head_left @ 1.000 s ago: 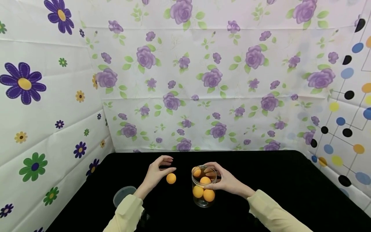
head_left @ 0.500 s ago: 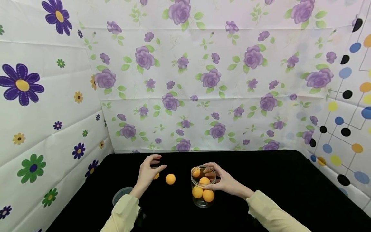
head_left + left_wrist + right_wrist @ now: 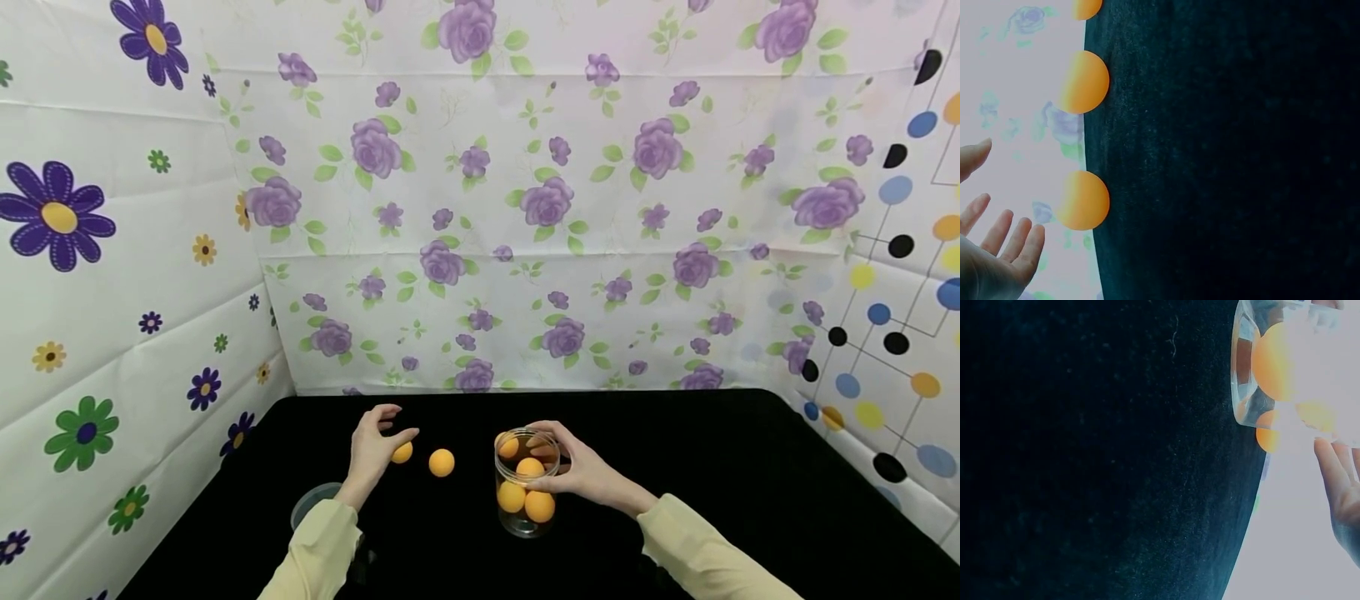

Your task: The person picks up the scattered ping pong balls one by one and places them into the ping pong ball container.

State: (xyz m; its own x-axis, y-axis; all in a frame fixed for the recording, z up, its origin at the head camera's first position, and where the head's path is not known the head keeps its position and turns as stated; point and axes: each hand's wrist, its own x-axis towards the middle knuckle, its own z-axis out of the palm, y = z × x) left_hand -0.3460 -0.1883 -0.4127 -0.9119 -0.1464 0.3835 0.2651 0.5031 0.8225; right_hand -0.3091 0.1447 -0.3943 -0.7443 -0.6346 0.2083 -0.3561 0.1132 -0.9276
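Fingers (image 3: 385, 412) apart on the left hand (image 3: 367, 452), an orange ball (image 3: 402, 453) right beside the thumb, a second ball (image 3: 442, 462) farther right; the right hand (image 3: 583, 472) clamps its fingers round a clear jar (image 3: 525, 480)!

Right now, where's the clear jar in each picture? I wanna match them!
Head: the clear jar is low, just right of middle.
Left wrist: not in it.
Right wrist: the clear jar is in the top right corner, cut off by the edge.
Shared landmark: black tabletop, seen in all three.
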